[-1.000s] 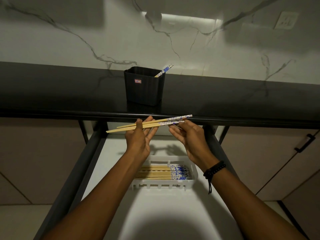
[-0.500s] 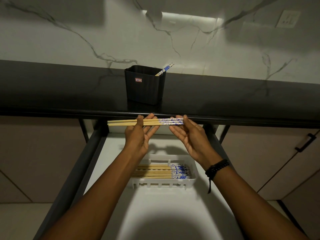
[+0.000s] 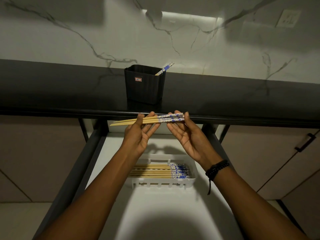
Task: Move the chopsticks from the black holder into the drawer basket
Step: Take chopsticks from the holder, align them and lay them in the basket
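Two hands were raised over the open drawer [image 3: 155, 213], and a small bundle of chopsticks [image 3: 150, 120] was held level between them, just in front of the dark countertop edge [image 3: 52, 112]. The left hand [image 3: 138, 137] was turned palm up, its fingertips [image 3: 141, 116] curled loosely round the plain wooden part of the bundle, with the tapered ends left projecting to the left. The right hand [image 3: 188, 139] was likewise opened palm up, its fingers only slightly apart, and the blue-and-white patterned ends were pinched between its thumb and fingertips [image 3: 186, 115]. How many sticks were in the bundle could not be told exactly; at least three were seen. A black beaded bracelet [image 3: 216, 168] was worn on the right wrist.

Below the hands, a white drawer basket [image 3: 192, 177] was seen resting on the pale drawer floor, and a row of more chopsticks [image 3: 155, 171] was laid flat inside it, all with their patterned ends to the right. On the countertop behind, the black holder [image 3: 144, 84] was stood upright, and one remaining chopstick [image 3: 165, 68] was left leaning out of its right corner, patterned end up. A marbled wall [image 3: 103, 32] was seen behind the countertop.
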